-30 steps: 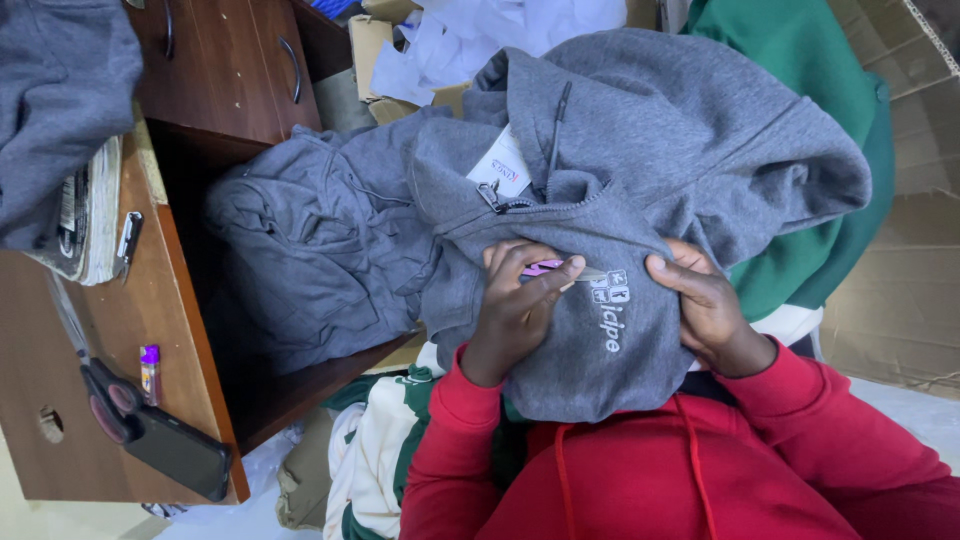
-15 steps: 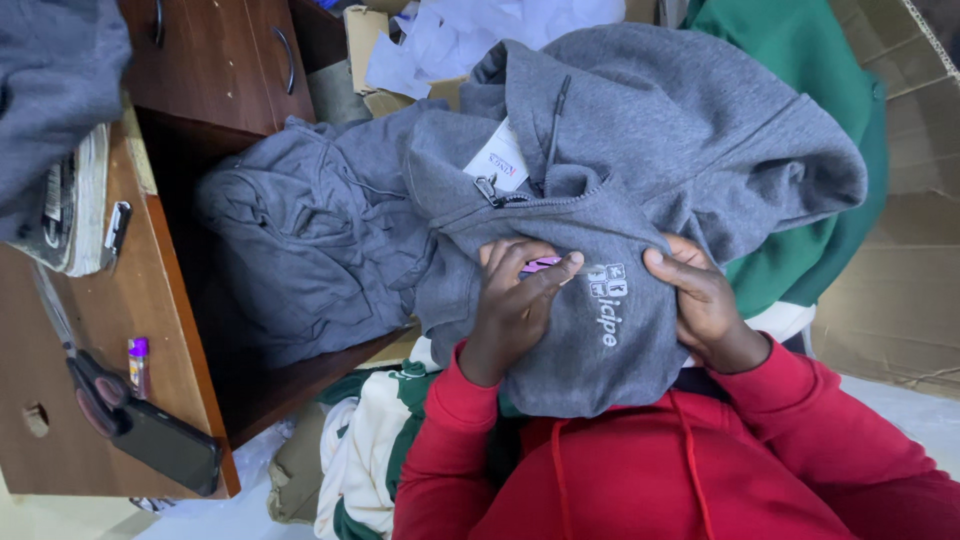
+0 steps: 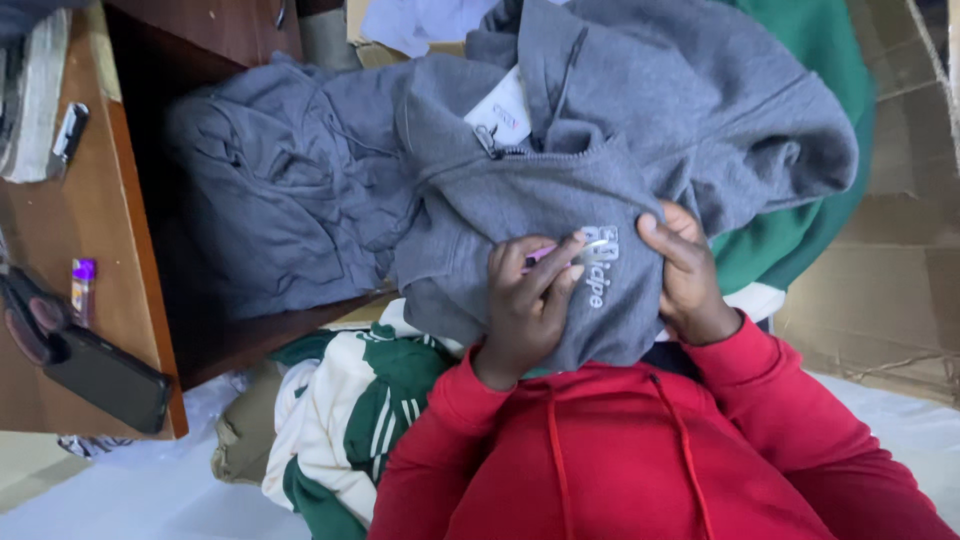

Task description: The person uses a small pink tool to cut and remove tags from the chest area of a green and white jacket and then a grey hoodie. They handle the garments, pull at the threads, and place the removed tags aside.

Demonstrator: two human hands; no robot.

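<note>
the grey hoodie (image 3: 560,190) lies spread over the person's lap and up toward twelve o'clock, its hood bunched at one o'clock over a green garment (image 3: 790,240), its zip and a white neck label near the middle. the left hand (image 3: 530,305) presses on the lower front of the hoodie at about six o'clock, fingers (image 3: 550,270) curled down into the cloth next to the pale printed logo, with a small pink thing (image 3: 543,254) pinched or trapped under them; what it is cannot be told. the right hand (image 3: 685,270) sits just beside it at five o'clock, fingers clenched over the folded edge of the same cloth. the hoodie looks soft, thick and floppy, light enough for one hand yet prone to sag and unfold, so a firm pinch on a seam, the hem or the zip line would hold better than a flat palm. a second grey garment (image 3: 270,200) spills at ten o'clock into the dark opening of a wooden surface (image 3: 100,230), where a dark phone (image 3: 105,378) and a small purple lighter (image 3: 82,285) rest at eight o'clock. a green-and-cream striped top (image 3: 350,410) lies at seven o'clock, and brown cardboard (image 3: 880,290) lies at three o'clock. the person wears a red hooded top (image 3: 620,460).
</note>
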